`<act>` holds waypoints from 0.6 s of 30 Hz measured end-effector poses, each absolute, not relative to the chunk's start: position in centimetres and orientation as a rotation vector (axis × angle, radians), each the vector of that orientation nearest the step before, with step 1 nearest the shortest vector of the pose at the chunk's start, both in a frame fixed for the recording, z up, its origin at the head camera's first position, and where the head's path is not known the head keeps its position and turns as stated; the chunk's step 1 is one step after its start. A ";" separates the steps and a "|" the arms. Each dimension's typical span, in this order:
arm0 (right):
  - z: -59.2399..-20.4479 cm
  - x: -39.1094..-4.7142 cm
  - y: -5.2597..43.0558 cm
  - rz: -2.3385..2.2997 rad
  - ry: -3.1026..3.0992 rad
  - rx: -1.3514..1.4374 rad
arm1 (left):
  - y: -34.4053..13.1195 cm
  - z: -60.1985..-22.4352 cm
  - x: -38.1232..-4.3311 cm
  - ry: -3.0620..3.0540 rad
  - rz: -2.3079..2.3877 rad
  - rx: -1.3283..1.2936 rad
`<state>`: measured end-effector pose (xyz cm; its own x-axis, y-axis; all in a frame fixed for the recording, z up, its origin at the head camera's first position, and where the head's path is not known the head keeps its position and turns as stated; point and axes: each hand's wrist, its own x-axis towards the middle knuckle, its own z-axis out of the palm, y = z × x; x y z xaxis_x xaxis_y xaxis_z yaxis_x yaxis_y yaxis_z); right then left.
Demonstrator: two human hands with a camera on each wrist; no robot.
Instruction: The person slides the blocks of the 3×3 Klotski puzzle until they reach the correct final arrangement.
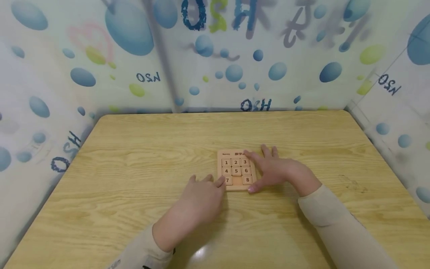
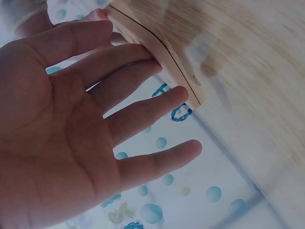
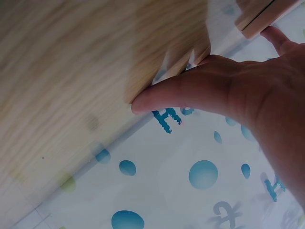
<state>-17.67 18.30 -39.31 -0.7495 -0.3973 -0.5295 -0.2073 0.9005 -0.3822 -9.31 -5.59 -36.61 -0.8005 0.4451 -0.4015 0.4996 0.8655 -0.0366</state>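
A square wooden number slide puzzle [image 1: 219,162] lies flat on the table, its tiles reading 1 to 8 in rows. A bare slot shows in the bottom row, between tile 7 [image 1: 227,180] and tile 8 [image 1: 247,179]. My left hand [image 1: 203,198] is at the puzzle's lower left, index fingertip touching tile 7's area; the left wrist view shows its fingers mostly straight and spread. My right hand [image 1: 273,170] spans the right side and holds the frame between the thumb at the bottom corner and a finger at the top. Its other fingers spread over the table.
The wood-grain table [image 1: 151,149] extends around the puzzle on all sides. White panels [image 1: 215,89] patterned with blue and green drops and lettering rise behind its back edge and along both sides.
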 end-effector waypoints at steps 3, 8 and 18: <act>-39.2 -17.7 18.2 -0.400 2.436 -0.436 | -5.7 -36.6 -9.2 2.663 -0.186 0.700; -39.3 -17.7 18.3 -0.402 2.435 -0.440 | -5.7 -36.6 -9.2 2.665 -0.173 0.703; -39.5 -17.9 18.4 -0.398 2.438 -0.443 | -5.7 -36.5 -9.3 2.676 -0.153 0.713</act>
